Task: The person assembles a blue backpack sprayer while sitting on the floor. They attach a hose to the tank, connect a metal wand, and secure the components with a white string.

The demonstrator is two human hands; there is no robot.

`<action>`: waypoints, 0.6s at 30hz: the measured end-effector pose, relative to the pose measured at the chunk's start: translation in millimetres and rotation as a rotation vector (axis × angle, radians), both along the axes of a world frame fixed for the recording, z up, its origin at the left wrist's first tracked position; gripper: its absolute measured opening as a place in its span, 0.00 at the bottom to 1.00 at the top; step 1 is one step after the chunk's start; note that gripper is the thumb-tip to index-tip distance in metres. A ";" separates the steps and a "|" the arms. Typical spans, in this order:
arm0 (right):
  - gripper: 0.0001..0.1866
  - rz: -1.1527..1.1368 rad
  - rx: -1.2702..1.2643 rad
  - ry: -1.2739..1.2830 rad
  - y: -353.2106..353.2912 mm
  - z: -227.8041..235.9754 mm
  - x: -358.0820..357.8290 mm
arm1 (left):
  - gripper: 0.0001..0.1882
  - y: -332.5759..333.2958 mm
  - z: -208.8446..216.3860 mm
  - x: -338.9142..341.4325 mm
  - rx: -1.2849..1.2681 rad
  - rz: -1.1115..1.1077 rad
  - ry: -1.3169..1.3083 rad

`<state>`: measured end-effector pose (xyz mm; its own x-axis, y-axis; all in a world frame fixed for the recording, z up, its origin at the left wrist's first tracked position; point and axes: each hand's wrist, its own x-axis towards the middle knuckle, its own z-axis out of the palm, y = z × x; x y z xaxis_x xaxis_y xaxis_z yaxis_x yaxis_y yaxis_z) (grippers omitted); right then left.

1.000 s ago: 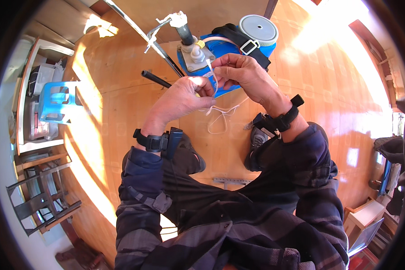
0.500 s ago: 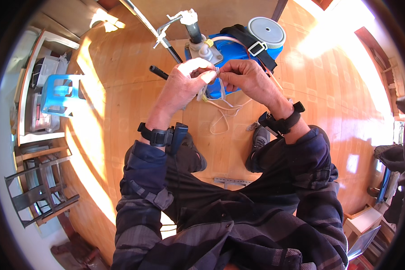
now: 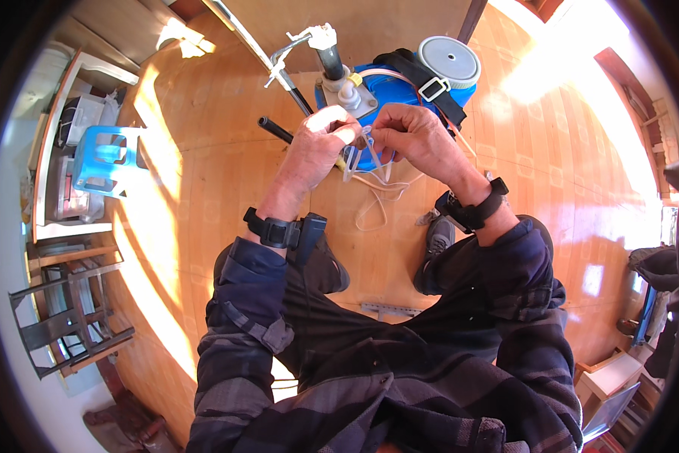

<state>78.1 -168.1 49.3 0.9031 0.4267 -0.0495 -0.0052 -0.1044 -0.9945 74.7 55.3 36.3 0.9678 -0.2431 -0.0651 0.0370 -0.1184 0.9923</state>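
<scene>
My left hand (image 3: 320, 145) and my right hand (image 3: 421, 137) meet in front of a blue knapsack sprayer (image 3: 388, 90). Both hands pinch a thin whitish plastic strip (image 3: 367, 140), which forms small loops between the fingertips and hangs down below them. On the sprayer's left stands a dark pump cylinder (image 3: 329, 62) with a bent metal rod wrapped in white material at its top. A hose with a yellow fitting (image 3: 355, 78) runs to the right. Left of my left hand, a black tube end (image 3: 274, 129) sticks out.
The sprayer carries a grey round lid (image 3: 449, 60) and a black strap with a white buckle (image 3: 434, 89). A thin pale cord (image 3: 372, 217) lies looped on the wooden floor between my feet. A blue plastic stool (image 3: 109, 160) and a dark metal frame (image 3: 71, 321) stand at left.
The fingertips have drawn slightly apart, and more of the strip's loops show between them. The whole view has shifted slightly; the sprayer stays in place.
</scene>
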 end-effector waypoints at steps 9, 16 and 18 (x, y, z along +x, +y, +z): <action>0.08 0.195 0.474 -0.273 -23.7 38.0 2.9 | 0.08 4.2 -24.5 3.7 0.525 0.029 -0.057; 0.11 -0.044 0.742 -0.514 -90.9 134.4 -17.9 | 0.09 -0.5 -55.0 0.3 0.861 -0.051 -0.239; 0.10 -0.144 0.707 -0.535 -103.5 132.9 -12.9 | 0.09 -0.6 -55.7 2.0 0.913 -0.121 -0.155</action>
<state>65.2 -271.6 182.2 0.7769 0.0783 0.6247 0.5118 0.4994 -0.6991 76.7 54.8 -19.4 0.9532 -0.2609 -0.1526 -0.1514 -0.8492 0.5059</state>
